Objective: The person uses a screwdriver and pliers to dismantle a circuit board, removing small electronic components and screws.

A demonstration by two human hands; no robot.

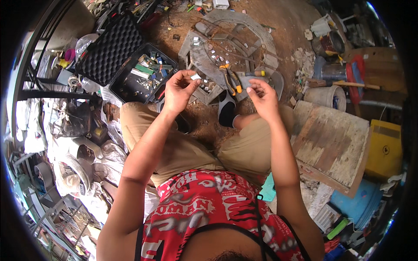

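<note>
My left hand pinches a small white piece between thumb and fingers, above the edge of a worn grey octagonal stand. My right hand hovers at the stand's right, fingers loosely bent and apart from the thumb, with nothing visible in them. Between my hands, pliers with orange-and-black handles lie on the stand beside a yellow-handled tool and several small white pieces. Left of my left hand, an open black case holds circuit boards and small parts, its foam-lined lid folded back.
My crossed legs sit below my hands. A wooden board, yellow container, blue plastic lid and grey bucket crowd the right. Plastic bags, scrap and metal racks crowd the left.
</note>
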